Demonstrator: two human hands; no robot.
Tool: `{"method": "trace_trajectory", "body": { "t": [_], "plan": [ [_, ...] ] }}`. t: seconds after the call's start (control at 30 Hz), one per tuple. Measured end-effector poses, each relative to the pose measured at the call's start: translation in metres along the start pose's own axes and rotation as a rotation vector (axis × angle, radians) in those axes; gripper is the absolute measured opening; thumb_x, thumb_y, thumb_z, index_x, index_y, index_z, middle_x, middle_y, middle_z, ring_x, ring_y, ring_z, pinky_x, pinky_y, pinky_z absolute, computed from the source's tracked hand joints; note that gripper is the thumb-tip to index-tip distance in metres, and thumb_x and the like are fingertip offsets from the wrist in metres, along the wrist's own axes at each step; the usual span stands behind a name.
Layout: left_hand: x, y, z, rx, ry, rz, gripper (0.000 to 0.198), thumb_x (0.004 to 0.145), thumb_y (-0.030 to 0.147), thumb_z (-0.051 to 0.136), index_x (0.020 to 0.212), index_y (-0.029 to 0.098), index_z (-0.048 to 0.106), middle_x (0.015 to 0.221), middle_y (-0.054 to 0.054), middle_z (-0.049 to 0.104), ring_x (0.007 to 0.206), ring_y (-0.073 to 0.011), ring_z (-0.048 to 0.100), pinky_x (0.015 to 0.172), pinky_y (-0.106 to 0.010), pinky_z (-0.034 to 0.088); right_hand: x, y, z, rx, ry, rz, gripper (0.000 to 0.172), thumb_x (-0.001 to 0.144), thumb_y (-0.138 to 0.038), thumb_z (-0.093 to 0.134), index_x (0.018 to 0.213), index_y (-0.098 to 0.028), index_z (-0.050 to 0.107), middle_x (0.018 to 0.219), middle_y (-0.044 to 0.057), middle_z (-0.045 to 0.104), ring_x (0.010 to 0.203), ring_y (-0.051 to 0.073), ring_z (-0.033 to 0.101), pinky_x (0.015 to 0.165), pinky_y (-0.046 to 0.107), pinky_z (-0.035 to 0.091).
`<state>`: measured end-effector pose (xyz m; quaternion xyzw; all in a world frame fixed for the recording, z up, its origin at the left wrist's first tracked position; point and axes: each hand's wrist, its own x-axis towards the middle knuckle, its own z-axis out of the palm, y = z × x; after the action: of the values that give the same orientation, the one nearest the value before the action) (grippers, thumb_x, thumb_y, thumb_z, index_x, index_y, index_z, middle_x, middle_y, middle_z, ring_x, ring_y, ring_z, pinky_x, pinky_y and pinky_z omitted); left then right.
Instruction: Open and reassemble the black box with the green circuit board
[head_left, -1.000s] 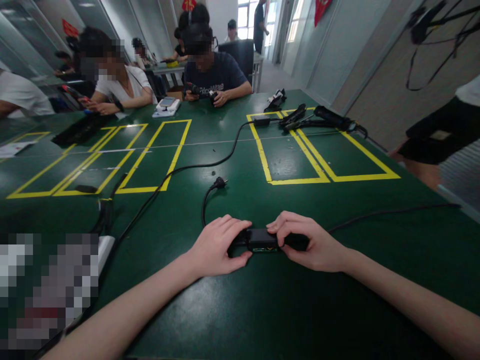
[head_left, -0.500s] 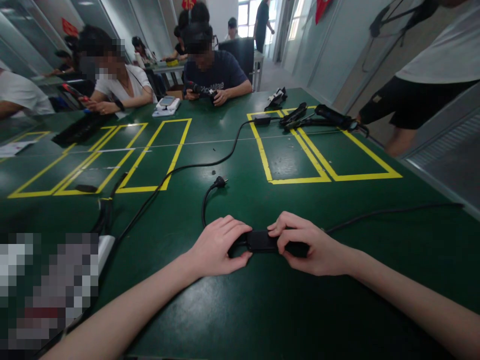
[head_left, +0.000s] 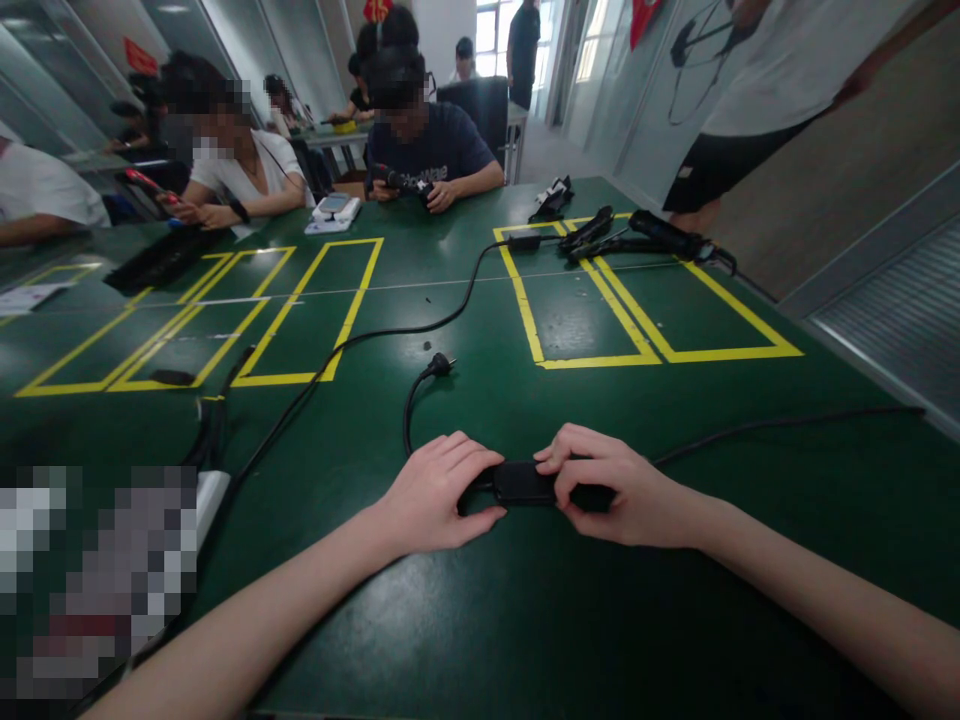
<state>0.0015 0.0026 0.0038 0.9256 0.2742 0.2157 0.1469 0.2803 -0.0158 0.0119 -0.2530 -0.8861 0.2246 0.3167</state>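
A black power adapter (head_left: 525, 483) lies on the green table between my two hands. My left hand (head_left: 442, 490) grips its left end, thumb at the near edge and fingers at the far edge. Around the right end, the fingers and thumb of my right hand (head_left: 600, 485) are closed. A short black cord with a power plug (head_left: 441, 365) curls out beyond my left hand, its prongs pointing right. From behind my right hand a thin black cable (head_left: 787, 423) runs off to the right. My palms hide part of the adapter and the cord ends.
Yellow tape rectangles (head_left: 540, 362) mark the green table (head_left: 465, 630). A long black cable (head_left: 409, 330) crosses it toward black tool-like parts (head_left: 664, 232) at the far right. A blurred-out object (head_left: 97, 590) lies at the near left. People sit across the table; another stands at the right.
My hands and the adapter stay almost exactly where they were. At the right, the standing person has moved leftward and farther from the table's near side.
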Motion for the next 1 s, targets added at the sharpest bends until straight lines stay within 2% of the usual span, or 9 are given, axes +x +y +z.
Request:
{"method": "trace_trajectory", "body": {
  "t": [0.27, 0.57, 0.73, 0.9, 1.0],
  "plan": [
    [-0.0011, -0.0003, 0.0016, 0.049, 0.022, 0.096, 0.035, 0.103, 0.039, 0.058, 0.125, 0.013, 0.060, 0.104, -0.011, 0.074, 0.094, -0.0254, 0.069, 0.078, -0.037, 0.052, 0.0011, -0.0028, -0.0016, -0.108, -0.056, -0.015, 0.021, 0.077, -0.002, 0.075, 0.078, -0.020, 0.064, 0.100, 0.007, 0.068, 0.099, 0.022, 0.066, 0.080, 0.033, 0.052],
    [0.0007, 0.0012, 0.0005, 0.068, -0.011, 0.035, 0.036, 0.104, 0.042, 0.055, 0.124, 0.013, 0.062, 0.103, -0.012, 0.072, 0.092, -0.0263, 0.067, 0.080, -0.040, 0.054, -0.0048, 0.0054, 0.0030, -0.128, -0.013, -0.023, 0.023, 0.079, -0.004, 0.074, 0.083, -0.021, 0.059, 0.106, 0.009, 0.067, 0.102, 0.023, 0.066, 0.082, 0.033, 0.054],
    [0.0009, 0.0008, 0.0005, 0.084, -0.011, 0.019, 0.038, 0.107, 0.044, 0.051, 0.124, 0.012, 0.061, 0.104, -0.012, 0.072, 0.091, -0.0261, 0.066, 0.081, -0.041, 0.054, -0.0027, 0.0043, 0.0029, -0.159, 0.006, 0.017, 0.026, 0.081, -0.006, 0.069, 0.098, -0.022, 0.059, 0.103, 0.009, 0.070, 0.098, 0.022, 0.068, 0.081, 0.033, 0.057],
    [0.0016, 0.0010, 0.0007, 0.123, -0.004, 0.006, 0.040, 0.107, 0.047, 0.049, 0.125, 0.013, 0.062, 0.103, -0.011, 0.071, 0.092, -0.0263, 0.065, 0.082, -0.041, 0.054, -0.0014, 0.0038, 0.0037, -0.220, 0.029, -0.041, 0.035, 0.091, -0.012, 0.062, 0.125, -0.020, 0.060, 0.109, 0.011, 0.073, 0.096, 0.022, 0.071, 0.080, 0.033, 0.059],
    [0.0023, 0.0003, 0.0012, 0.143, -0.004, 0.020, 0.042, 0.107, 0.050, 0.051, 0.122, 0.014, 0.064, 0.102, -0.011, 0.070, 0.092, -0.0260, 0.064, 0.080, -0.040, 0.053, -0.0019, 0.0035, 0.0042, -0.231, 0.021, -0.055, 0.035, 0.096, -0.016, 0.060, 0.131, -0.019, 0.059, 0.107, 0.010, 0.074, 0.090, 0.020, 0.072, 0.075, 0.031, 0.058]
  ]
}}
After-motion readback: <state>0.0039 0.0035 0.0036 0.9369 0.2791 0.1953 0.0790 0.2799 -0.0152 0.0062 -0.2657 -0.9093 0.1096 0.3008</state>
